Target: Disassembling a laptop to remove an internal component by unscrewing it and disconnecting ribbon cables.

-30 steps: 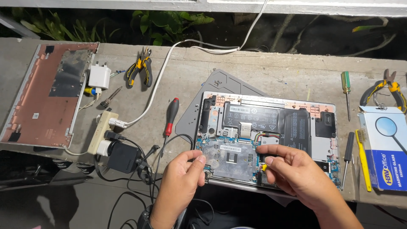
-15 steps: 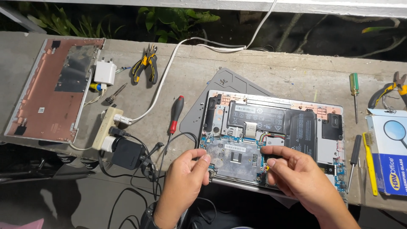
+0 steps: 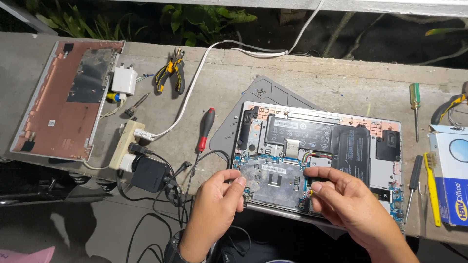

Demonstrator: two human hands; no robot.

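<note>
An opened laptop (image 3: 390,124) lies bottom-up on a grey mat (image 3: 265,95), showing its black battery (image 3: 312,134) and circuit board (image 3: 273,178). My left hand (image 3: 217,207) is at the laptop's near left corner, thumb and fingers pinched on the edge, beside a thin black cable (image 3: 204,158). My right hand (image 3: 343,202) rests over the near middle of the board, its fingers closed on a small yellow tool (image 3: 310,193) whose tip touches the board.
The laptop's removed bottom cover (image 3: 63,102) lies far left. A white charger (image 3: 124,80), yellow-handled pliers (image 3: 171,73), a power strip (image 3: 127,143), a black adapter (image 3: 148,174) and a red-handled screwdriver (image 3: 205,129) sit between. Screwdrivers (image 3: 415,102), a yellow brush (image 3: 431,185) and a blue-white box (image 3: 453,180) lie right.
My view has drifted a little, so everything sits lower and further right. Both hands stay at the laptop's near edge, the right fingers shifting slightly over the board.
</note>
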